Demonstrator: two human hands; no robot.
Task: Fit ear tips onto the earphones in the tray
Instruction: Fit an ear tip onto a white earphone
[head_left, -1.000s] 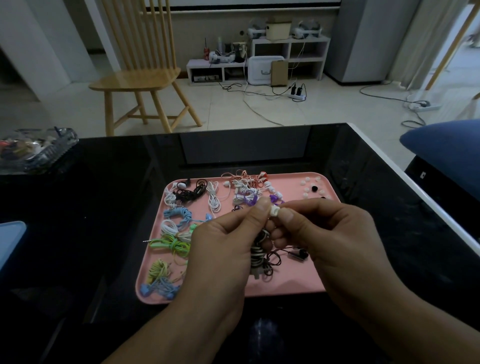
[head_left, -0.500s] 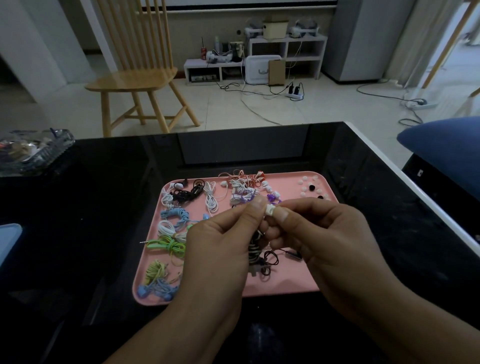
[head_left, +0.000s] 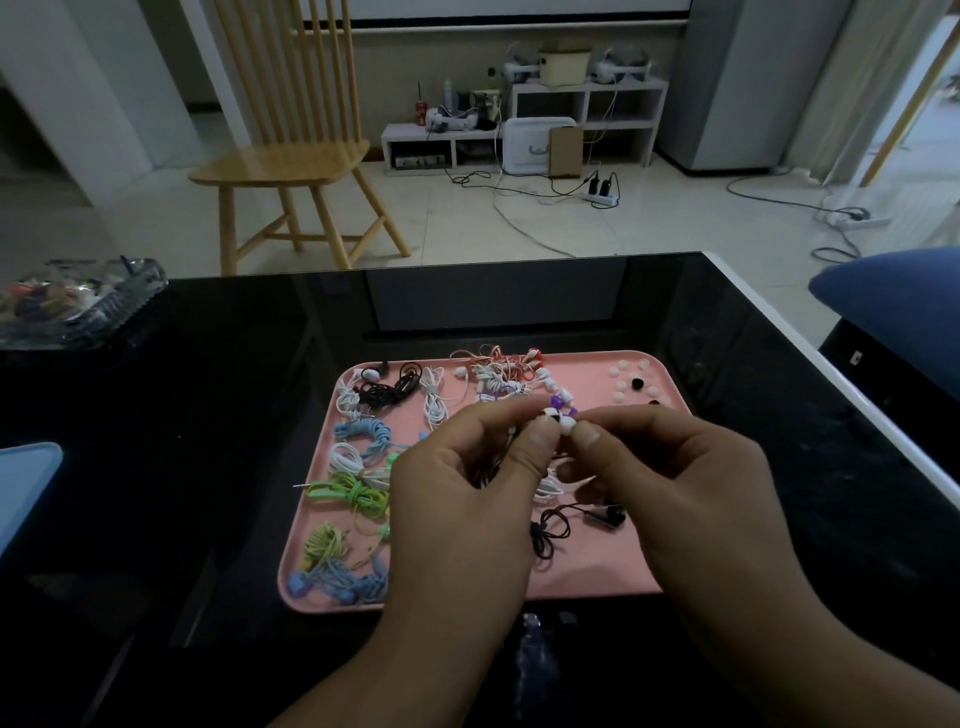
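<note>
Hands meet above the middle of a pink tray (head_left: 587, 577) that lies on a glossy black counter (head_left: 727, 322). The left hand (head_left: 462, 499) pinches a small earbud (head_left: 548, 415) between thumb and forefinger, its other fingers curled loosely beneath, and the right hand (head_left: 675, 483) pinches a white ear tip (head_left: 566, 427) against that earbud, thumb on the near side and forefinger over the top. Earbud and tip touch; whether the tip is fully seated cannot be told, as the fingers cover the joint. A thin dark cable (head_left: 550, 530) hangs down from under the hands and loops onto the tray, ending near a black earbud with an inline piece (head_left: 605, 517). Along the tray's left side lie coiled earphone bundles: black (head_left: 387, 392), white (head_left: 434, 397), light blue (head_left: 363, 434), green (head_left: 353, 491), yellow (head_left: 324, 543) and blue (head_left: 337, 584). A tangle of white and orange-red earphones (head_left: 498, 371) sits at the far edge, with a purple piece (head_left: 557, 402) just behind the fingertips. Loose ear tips (head_left: 631, 382), mostly white with a couple of black ones, are scattered in the far right corner of the tray. Off the tray, a clear glass dish (head_left: 78, 306) of mixed items stands at the counter's far left, and a pale blue object (head_left: 23, 488) shows at the left edge. Beyond the counter are a wooden chair (head_left: 291, 156) and a low white shelf unit (head_left: 524, 124) on the tiled floor.
</note>
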